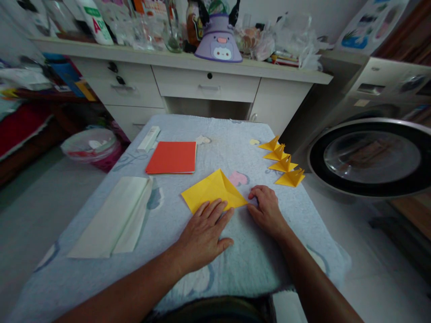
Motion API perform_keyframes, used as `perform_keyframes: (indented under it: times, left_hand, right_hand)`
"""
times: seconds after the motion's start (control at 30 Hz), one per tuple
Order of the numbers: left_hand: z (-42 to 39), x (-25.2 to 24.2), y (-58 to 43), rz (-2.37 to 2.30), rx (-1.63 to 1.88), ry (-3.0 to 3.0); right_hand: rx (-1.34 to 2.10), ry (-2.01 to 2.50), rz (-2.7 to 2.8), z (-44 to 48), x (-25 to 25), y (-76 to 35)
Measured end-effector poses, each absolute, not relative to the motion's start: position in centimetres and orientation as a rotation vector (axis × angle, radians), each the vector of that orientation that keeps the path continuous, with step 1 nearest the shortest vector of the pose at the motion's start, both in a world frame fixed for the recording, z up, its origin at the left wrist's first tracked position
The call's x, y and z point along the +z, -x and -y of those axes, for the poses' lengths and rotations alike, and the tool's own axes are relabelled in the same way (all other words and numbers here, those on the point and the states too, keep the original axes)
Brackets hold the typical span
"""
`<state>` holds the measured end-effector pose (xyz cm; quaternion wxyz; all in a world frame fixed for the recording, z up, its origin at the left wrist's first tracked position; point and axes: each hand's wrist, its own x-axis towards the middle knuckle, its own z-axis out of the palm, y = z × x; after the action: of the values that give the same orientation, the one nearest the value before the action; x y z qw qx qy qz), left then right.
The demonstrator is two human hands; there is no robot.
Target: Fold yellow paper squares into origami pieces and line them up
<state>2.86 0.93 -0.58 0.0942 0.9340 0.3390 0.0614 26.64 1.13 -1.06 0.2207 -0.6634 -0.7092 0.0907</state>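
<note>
A sheet of yellow origami paper (210, 187), partly folded with creases and a raised flap on its right, lies on the cloth-covered table. My left hand (207, 231) rests flat on its lower edge, fingers stretched out and thumb apart. At the paper's right corner is my right hand (266, 208), its fingers curled with thumb and index finger close to the tip; whether they pinch it is hard to see. Several folded yellow paper cranes (283, 165) stand in a row at the table's right edge. A stack of red paper (172, 158) lies behind the yellow sheet, to its left.
The table (215, 132) has a blue patterned cloth. Folded white paper (116, 217) and a small white box (148, 139) lie on its left. A washing machine's open round door (314, 157) juts in at right. A waste bin (109, 159) stands left; a drawer cabinet (207, 85) is behind.
</note>
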Motion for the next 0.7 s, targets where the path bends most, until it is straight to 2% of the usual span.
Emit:
perform_keyframes:
  times: [0.43, 0.7]
  left_hand:
    - [-0.9, -0.4, -2.9, -1.004, 0.171, -2.759]
    - [-0.9, -0.3, -2.7, -0.985, 0.198, -2.771]
  right_hand:
    - [-0.053, 2.046, 1.909, -0.9, -0.5, -23.9]
    - [-0.041, 2.053, 1.903, -0.9, -0.6, -23.9]
